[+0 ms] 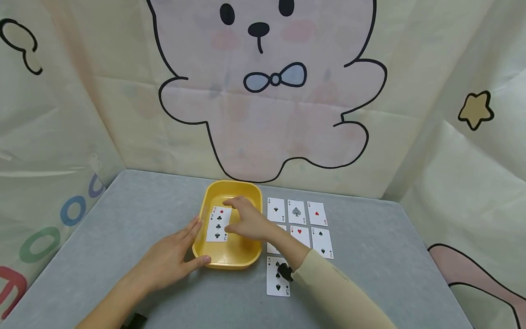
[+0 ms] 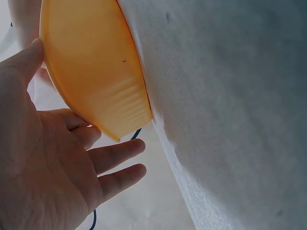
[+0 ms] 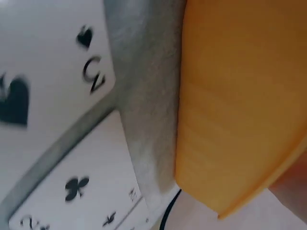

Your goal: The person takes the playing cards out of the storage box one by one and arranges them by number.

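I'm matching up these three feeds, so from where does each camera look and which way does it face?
Head: worn on the head, looking forward and down at the yellow tray, cards and both forearms.
Left wrist: beside the left hand, facing the tray's outer wall and the grey table.
Right wrist: low, near the tabletop, facing the laid-out cards beside the tray; barely any hand shows.
All three views share the tray.

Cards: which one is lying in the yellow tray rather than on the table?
The three of clubs on top in the yellow tray, by the right hand; the others lie on the table.
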Demonstrator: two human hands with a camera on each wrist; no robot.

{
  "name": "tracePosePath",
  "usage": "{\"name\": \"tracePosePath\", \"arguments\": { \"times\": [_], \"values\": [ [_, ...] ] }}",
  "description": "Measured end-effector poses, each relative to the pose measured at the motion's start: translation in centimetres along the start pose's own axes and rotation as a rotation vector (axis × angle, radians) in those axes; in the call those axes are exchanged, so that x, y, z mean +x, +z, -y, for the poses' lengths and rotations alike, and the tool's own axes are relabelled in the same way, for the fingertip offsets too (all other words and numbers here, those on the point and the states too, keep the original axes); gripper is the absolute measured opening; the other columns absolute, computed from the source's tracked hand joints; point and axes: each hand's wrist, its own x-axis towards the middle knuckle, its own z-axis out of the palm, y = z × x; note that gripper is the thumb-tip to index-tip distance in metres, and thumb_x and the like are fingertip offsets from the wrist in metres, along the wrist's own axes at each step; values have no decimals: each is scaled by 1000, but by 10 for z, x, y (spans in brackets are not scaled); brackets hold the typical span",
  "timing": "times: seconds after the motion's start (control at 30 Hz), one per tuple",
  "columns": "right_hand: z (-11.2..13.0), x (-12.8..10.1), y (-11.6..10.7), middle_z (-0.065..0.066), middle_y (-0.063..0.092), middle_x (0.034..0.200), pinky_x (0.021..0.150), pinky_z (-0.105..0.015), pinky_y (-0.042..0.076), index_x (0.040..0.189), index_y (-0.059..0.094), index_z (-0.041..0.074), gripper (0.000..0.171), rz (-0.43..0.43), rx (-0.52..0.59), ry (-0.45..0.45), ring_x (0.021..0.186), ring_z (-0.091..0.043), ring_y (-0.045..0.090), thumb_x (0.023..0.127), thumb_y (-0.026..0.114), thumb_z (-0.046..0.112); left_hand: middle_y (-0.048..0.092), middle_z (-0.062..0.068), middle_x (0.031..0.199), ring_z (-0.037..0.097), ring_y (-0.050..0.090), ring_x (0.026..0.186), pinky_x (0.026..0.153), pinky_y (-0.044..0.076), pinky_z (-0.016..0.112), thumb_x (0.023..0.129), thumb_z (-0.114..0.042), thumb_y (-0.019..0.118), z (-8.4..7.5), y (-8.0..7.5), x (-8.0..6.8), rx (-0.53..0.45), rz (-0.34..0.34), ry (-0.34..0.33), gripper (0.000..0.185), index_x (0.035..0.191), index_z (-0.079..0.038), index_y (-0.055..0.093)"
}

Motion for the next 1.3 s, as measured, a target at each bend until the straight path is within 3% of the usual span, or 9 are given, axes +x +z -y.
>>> {"name": "tracePosePath", "arguments": {
  "times": [0.33, 0.67, 1.3],
  "values": [
    [-6, 20, 13, -10, 54, 150, 115, -39, 43, 151, 53, 6, 73, 23, 0, 90, 132, -26, 52, 86, 86, 18, 36, 15, 167, 41, 57, 134, 103, 50, 58, 96, -71, 58, 1, 2, 0, 0, -3, 5, 97, 162, -4, 36],
    [-13, 37, 26, -5, 59, 145, 114, -37, 40, 146, 60, 9, 83, 55, 20, 157, 127, -22, 49, 74, 97, 23, 37, 15, 166, 41, 58, 133, 102, 51, 58, 97, -70, 59, 1, 1, 0, 5, -7, 13, 96, 162, -4, 36],
    [-10, 44, 32, -4, 59, 127, 93, -29, 44, 142, 64, 13, 83, 101, -179, 161, 112, -20, 46, 69, 100, 29, 37, 15, 166, 41, 58, 134, 103, 50, 58, 96, -70, 60, 1, 1, 1, -6, -2, 4, 97, 163, -4, 36]
  ]
}}
